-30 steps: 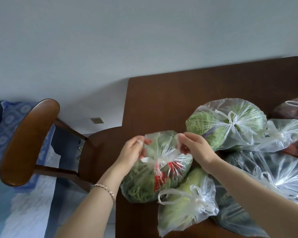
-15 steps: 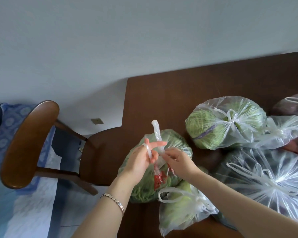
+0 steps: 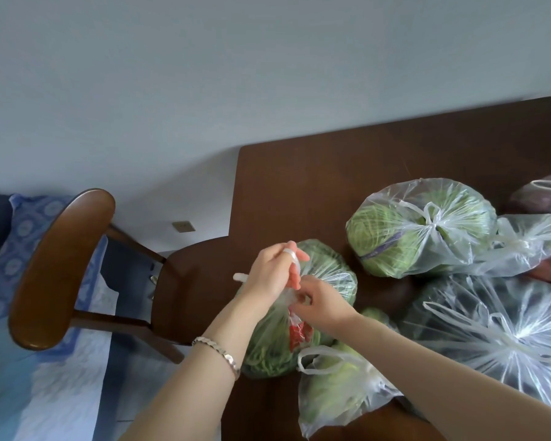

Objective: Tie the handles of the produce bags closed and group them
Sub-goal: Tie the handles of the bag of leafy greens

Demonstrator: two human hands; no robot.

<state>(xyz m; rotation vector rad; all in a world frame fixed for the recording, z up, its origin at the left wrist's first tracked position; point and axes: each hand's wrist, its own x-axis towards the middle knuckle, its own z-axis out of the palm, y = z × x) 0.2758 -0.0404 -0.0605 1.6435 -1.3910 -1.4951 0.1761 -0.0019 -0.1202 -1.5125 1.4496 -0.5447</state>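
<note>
2 hands work the handles of the green-bean bag [image 3: 268, 348] at the bench [image 3: 299, 186] edge, left hand [image 3: 269, 275] fingers looped in a strip, right hand [image 3: 320, 305] fingers pinching the knot, which could slip loose if tension drops

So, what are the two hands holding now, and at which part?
Both hold the bag of greens by its handles: one strip is looped over the left hand fingers, and the right hand pinches at the knot.
</note>
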